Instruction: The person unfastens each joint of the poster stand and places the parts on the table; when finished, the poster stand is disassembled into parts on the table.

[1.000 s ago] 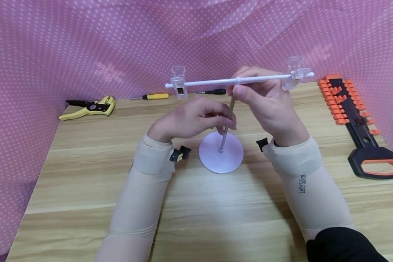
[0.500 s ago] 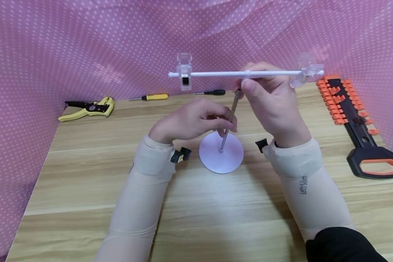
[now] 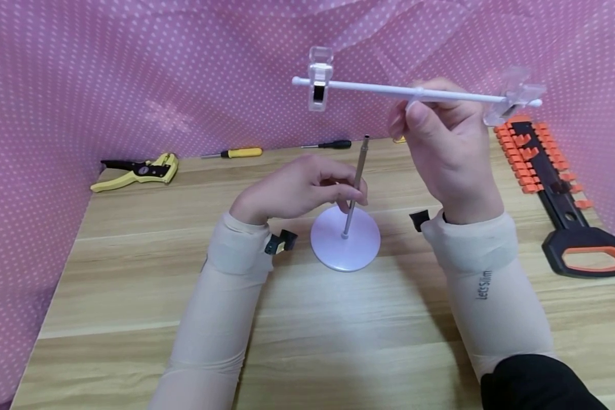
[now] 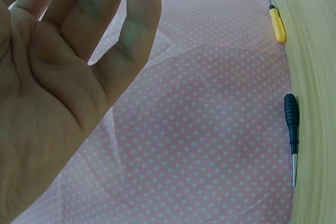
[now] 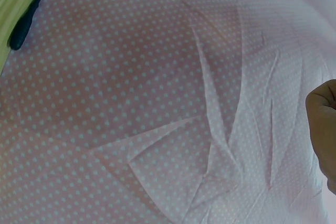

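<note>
A round white base [image 3: 333,253] with an upright metal rod [image 3: 362,162] stands mid-table in the head view. My left hand [image 3: 307,185] pinches this rod between thumb and fingers, below its bare top end. Up and to the right, my right hand [image 3: 453,151] grips a white crossbar [image 3: 369,87] near its middle, apart from the rod top. A clear plastic clip [image 3: 320,94] sits near the bar's left end, and another clear clip [image 3: 509,99] near its right end. The left wrist view shows the left palm [image 4: 58,77], but not the rod.
Along the table's [image 3: 133,285] back edge lie a yellow-handled screwdriver [image 3: 243,152] and a black-handled screwdriver [image 3: 335,144]. Yellow-black wire strippers [image 3: 154,171] are at the back left. On the right lies a black handled rack [image 3: 569,210] with orange clips. Pink dotted cloth [image 3: 210,68] hangs behind.
My right hand has lifted the crossbar up and right, away from the rod top, which now shows free. The bar's left end has tipped up. My left hand keeps its pinch on the rod.
</note>
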The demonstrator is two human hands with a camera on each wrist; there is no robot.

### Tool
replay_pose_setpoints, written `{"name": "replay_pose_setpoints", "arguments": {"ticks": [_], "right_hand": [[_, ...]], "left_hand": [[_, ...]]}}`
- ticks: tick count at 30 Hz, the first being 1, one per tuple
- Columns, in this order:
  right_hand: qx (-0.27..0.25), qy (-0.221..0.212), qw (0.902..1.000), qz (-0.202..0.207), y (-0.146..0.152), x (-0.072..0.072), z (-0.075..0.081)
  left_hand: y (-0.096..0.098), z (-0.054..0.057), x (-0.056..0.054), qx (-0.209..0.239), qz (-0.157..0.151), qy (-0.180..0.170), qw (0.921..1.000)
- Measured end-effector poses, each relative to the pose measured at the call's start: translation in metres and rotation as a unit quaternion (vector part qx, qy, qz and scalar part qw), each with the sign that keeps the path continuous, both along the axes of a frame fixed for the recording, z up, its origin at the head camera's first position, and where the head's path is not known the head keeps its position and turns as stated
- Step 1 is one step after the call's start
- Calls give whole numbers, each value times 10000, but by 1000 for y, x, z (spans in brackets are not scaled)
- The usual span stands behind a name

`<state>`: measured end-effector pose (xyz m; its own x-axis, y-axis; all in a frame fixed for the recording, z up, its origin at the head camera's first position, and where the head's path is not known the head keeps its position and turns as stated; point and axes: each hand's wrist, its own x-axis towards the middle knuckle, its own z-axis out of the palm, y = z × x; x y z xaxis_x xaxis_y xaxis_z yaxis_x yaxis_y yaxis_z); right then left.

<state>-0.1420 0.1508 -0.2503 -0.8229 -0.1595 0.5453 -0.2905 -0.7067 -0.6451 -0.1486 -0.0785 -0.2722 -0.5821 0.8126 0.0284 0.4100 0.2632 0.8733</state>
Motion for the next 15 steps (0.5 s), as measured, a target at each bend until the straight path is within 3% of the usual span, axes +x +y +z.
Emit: {"name": "replay_pose_setpoints", "arguments": {"ticks": [15], "right_hand": [[-10,77,9998,-196,0,0,2]], "left_hand": [[0,2,1,-176,26,52,9998]]}}
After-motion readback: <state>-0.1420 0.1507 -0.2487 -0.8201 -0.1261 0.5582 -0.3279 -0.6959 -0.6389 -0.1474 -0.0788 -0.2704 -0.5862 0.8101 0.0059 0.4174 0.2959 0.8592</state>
